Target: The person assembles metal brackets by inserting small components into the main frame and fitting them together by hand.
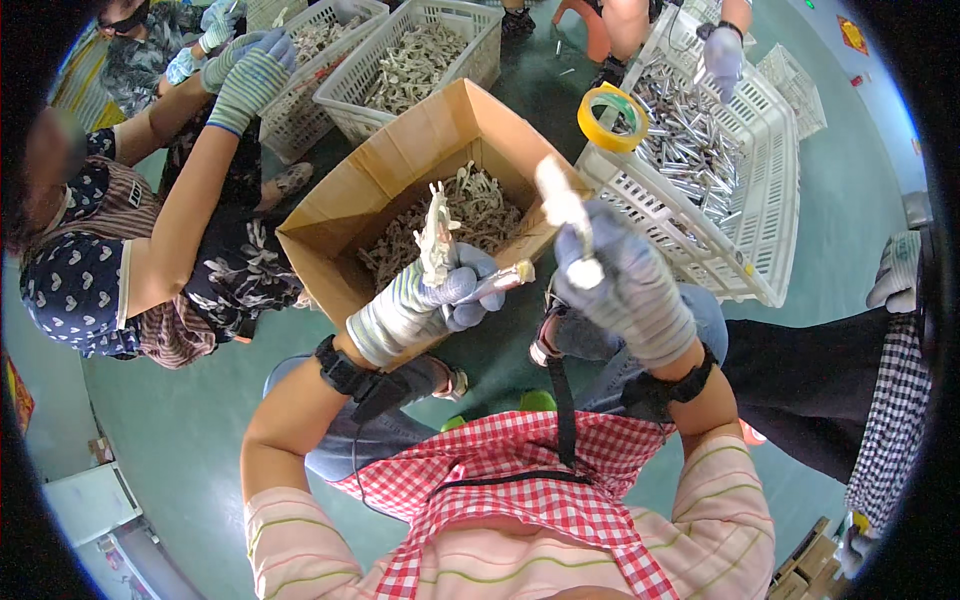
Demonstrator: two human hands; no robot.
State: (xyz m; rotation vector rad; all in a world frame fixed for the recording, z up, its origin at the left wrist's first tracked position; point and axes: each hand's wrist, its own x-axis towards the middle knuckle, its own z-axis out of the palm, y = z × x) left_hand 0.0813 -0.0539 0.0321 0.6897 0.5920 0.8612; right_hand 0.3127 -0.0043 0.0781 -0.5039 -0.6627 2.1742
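My left hand (405, 305), in a striped knit glove, is closed on a cluster of off-white plastic pieces (437, 240) standing up from the fist. Between its fingers and thumb sits a short silvery tube (500, 283) with a yellowish end, pointing right. My right hand (635, 290), gloved too and partly smeared by motion, grips a white elongated piece (562, 200) whose kind I cannot make out; a round white end shows by the fingers. Both hands are over the near edge of a cardboard box (375, 180), which holds a heap of small greyish-white pieces (485, 205).
Right of the box, a white plastic basket (770, 200) holds many silvery tubes; a yellow tape roll (612, 117) rests at its corner. White crates (485, 50) of pale pieces stand behind. Co-workers' gloved hands (250, 85) are at left, top right and far right.
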